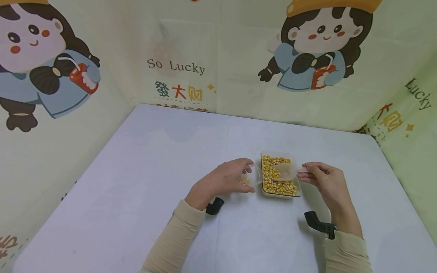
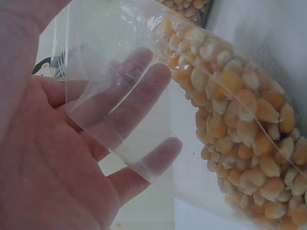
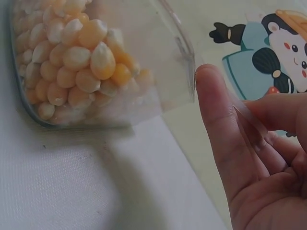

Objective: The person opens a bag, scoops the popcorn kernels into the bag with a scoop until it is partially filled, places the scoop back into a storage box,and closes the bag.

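At centre-right, the left hand (image 1: 223, 178) holds a clear corn bag (image 2: 254, 129); the right hand (image 1: 326, 182) pinches a scoop (image 1: 286, 171).

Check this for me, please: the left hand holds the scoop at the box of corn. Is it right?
Not the left hand: the right hand holds the scoop at the box of corn, as the head view shows.

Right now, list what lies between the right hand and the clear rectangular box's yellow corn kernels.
In the head view, a pale translucent scoop and the box's right rim.
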The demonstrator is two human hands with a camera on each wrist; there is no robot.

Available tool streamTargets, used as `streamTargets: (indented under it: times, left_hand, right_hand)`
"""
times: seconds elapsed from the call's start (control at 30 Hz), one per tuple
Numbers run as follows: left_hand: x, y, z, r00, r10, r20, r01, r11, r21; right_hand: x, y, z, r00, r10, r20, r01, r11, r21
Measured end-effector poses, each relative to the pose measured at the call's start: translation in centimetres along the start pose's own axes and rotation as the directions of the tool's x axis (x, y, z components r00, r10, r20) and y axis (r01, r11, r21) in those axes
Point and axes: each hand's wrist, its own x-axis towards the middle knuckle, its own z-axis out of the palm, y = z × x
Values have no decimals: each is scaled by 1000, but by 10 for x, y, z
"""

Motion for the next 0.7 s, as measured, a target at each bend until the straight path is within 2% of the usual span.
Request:
streamTargets:
  times: [0.37, 0.7]
  left_hand:
    - [0, 0, 0, 1000, 4, 0, -4, 1000, 7]
    - [0, 2, 0, 1000, -6, 5, 6, 1000, 2]
  right_hand:
    - [0, -2, -1, 1000, -13, -25, 14, 1000, 1]
    - [-1, -4, -1, 999, -35, -33, 37, 998, 51]
